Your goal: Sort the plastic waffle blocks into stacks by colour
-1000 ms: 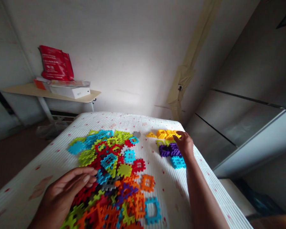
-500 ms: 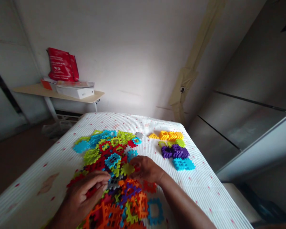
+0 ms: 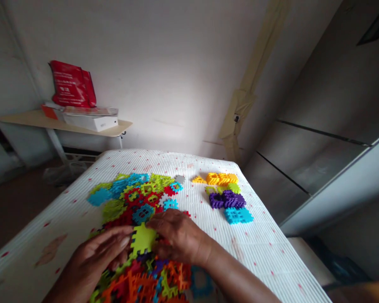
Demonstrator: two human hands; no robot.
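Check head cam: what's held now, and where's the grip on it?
A lime-green interlocking plastic tile, apparently gripped at its opposite side edges by the left hand and the right hand; how firmly cannot be told.

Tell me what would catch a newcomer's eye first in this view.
The big heap of multicoloured plastic waffle blocks on the white ribbed mat stands out first, with a lime-green block between the left hand and right hand at its near edge. To the right lie small groups of yellow blocks, purple blocks and blue blocks. Beyond, a red bag stands on a narrow table.
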